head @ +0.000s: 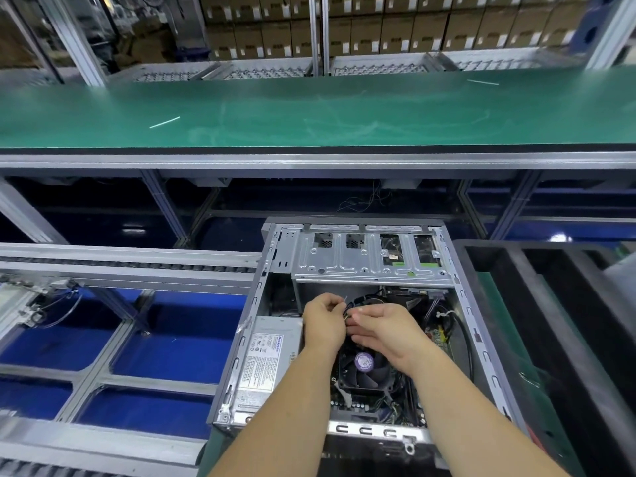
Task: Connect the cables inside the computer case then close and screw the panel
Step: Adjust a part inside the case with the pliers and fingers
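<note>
Fingers (339, 306) of the left hand (323, 321) pinch a thin bundle of cables (348, 309), and the right hand (385, 330) curls its fingers onto the same bundle from the other side. Both hands hover inside the open computer case (468, 304), above the CPU fan (364, 364) and beside the silver power supply (268, 359). Beyond the case runs a green table (309, 111).
</note>
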